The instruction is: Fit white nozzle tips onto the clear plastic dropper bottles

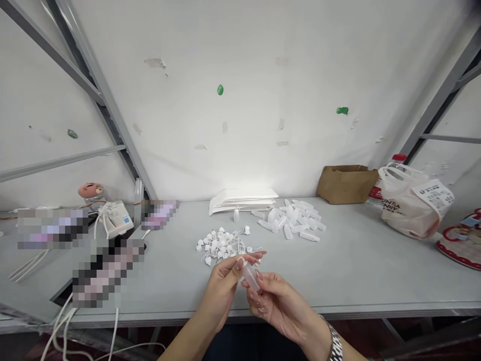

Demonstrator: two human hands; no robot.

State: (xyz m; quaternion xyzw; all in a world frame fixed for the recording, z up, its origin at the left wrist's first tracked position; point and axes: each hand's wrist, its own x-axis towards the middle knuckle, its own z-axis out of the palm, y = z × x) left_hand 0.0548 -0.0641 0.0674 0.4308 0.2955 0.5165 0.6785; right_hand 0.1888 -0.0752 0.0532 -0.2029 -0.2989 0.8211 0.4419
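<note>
A small translucent plastic bottle (251,276) is held over the table's front part between my two hands. My right hand (276,306) pinches its lower body, while my left hand (221,290) has thumb and fingers at its upper end. Just beyond my left fingertips lies a heap of white plastic nozzle tips with thin stems (221,245). Farther right lies a loose pile of similar translucent bottles (291,220). One small bottle (236,216) stands upright by a stack of white paper sleeves (242,200).
The grey table (356,271) meets a white wall at the back. A brown paper bag (346,184) and a white plastic carrier bag (408,203) sit back right. White cables and a white device (117,218) lie at the left, among pixelated objects. Grey metal struts frame both sides.
</note>
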